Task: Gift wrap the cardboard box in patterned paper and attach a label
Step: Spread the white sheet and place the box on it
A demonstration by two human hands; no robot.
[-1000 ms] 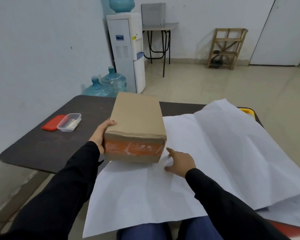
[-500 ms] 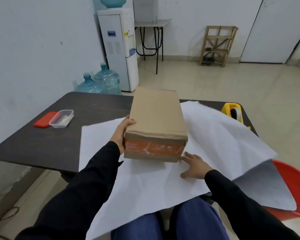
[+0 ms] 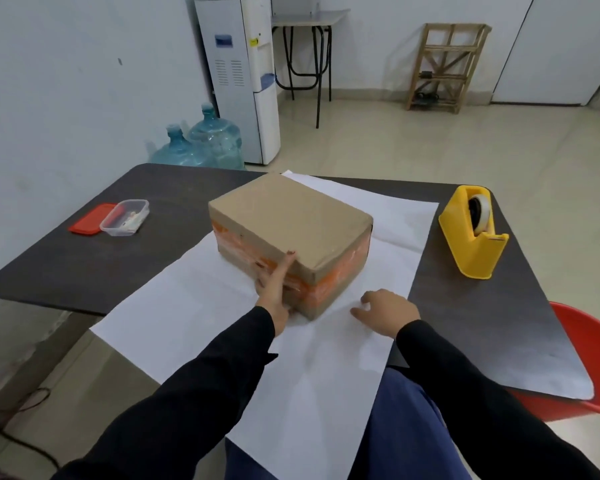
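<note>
Finding: the cardboard box (image 3: 291, 233) sits on the paper (image 3: 187, 306) at the middle of the table (image 3: 84, 258), nearer its far edge. It is skewed, with 1 corner pointing at the near edge. The sheet lies white side up, so no pattern is visible, and its near end overhangs the table's near edge onto the person's lap.

Hands: the left hand (image 3: 274, 289) lies with straight fingers flat against the box's near-left face, the fingertip at the top edge, pressing and not gripping. The right hand (image 3: 385, 306) rests on the paper just beside the box's near corner, fingers loosely bent, holding nothing.

Judgement: the step in hand appears to be setting the box on the sheet. To do it well, turn the box until its sides run parallel to the paper's edges. Pin the sheet with the right hand so it does not drag or crease. Check that both long flaps can meet over the top before any folding.

Count: 1 box, 1 sheet, 1 yellow tape dispenser (image 3: 468, 237) at the right edge, 1 clear container (image 3: 125, 218) and 1 red lid (image 3: 89, 223) near the left edge. No label can be identified
</note>
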